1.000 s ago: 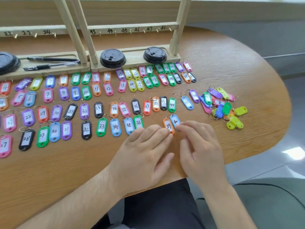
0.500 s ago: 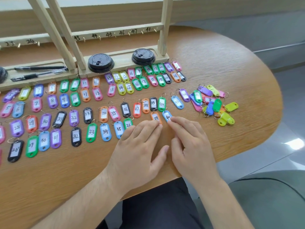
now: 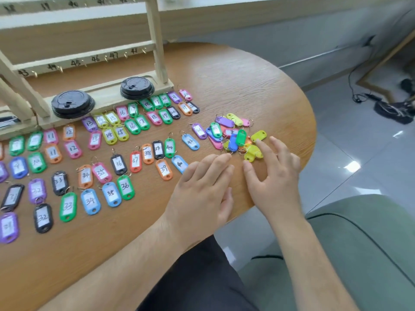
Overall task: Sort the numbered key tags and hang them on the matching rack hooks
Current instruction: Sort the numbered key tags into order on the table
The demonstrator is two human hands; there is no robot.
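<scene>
Several coloured numbered key tags lie in rows on the wooden table [image 3: 258,86], among them an orange tag 39 [image 3: 164,169] and a blue tag 40 [image 3: 179,163]. A loose pile of unsorted tags [image 3: 235,135] sits near the table's right edge. My left hand [image 3: 202,187] lies flat, fingers straight, its tips by the pile's near edge. My right hand [image 3: 272,173] is spread, the index fingertip touching a yellow-green tag [image 3: 258,136] in the pile. Neither hand holds a tag. The wooden rack [image 3: 85,57] with numbered hooks stands at the back.
Two black cup lids [image 3: 71,104] [image 3: 137,88] rest on the rack's base. The table's rounded edge runs just right of the pile, with grey floor and cables beyond. A green seat [image 3: 359,254] is at lower right.
Both hands have left tags 39 and 40 and moved right to the unsorted pile. The view has swung right, shifting the tag rows leftward.
</scene>
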